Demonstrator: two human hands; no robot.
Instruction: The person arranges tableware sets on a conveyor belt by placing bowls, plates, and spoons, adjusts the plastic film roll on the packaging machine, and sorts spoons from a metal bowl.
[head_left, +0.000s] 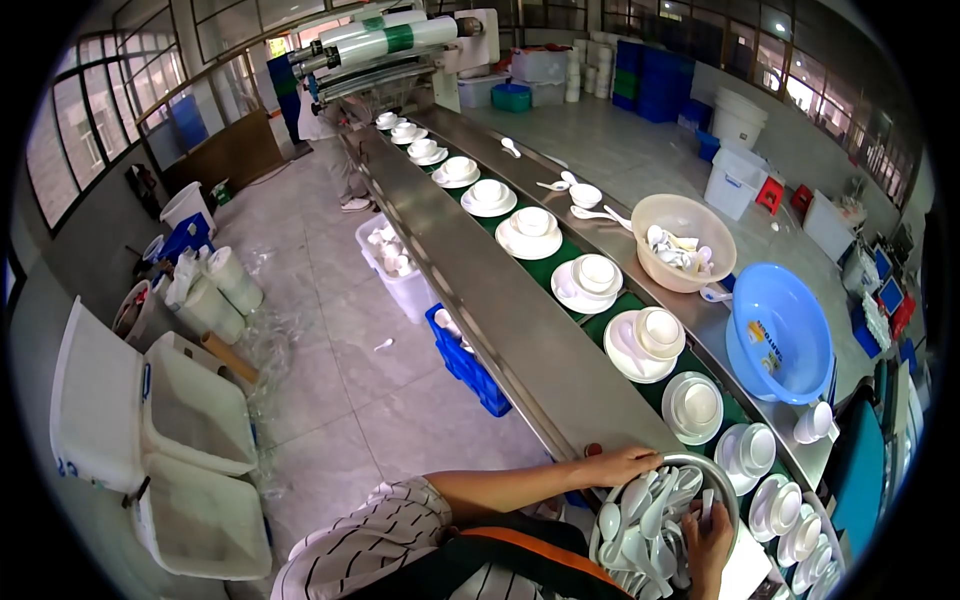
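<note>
A round metal basin [722,478] full of white soup spoons [640,525] sits close in front of me at the near end of the line. My left hand [625,466] is closed on the basin's far left rim. Inside the basin, on its right side, my right hand [708,540] pinches a white spoon [707,503], whose end stands up between the fingers. Just beyond the basin, stacked sets of white plates, bowls and cups [692,407] run in a row along the green conveyor belt [595,325].
On the belt's right ledge stand a beige basin [655,215] of spoons and a blue basin [790,340]. Loose spoons [594,213] lie nearby. A blue crate [465,365] and a white tub [400,270] sit below left. A film-roll machine [385,45] and a person's legs [340,170] show far off.
</note>
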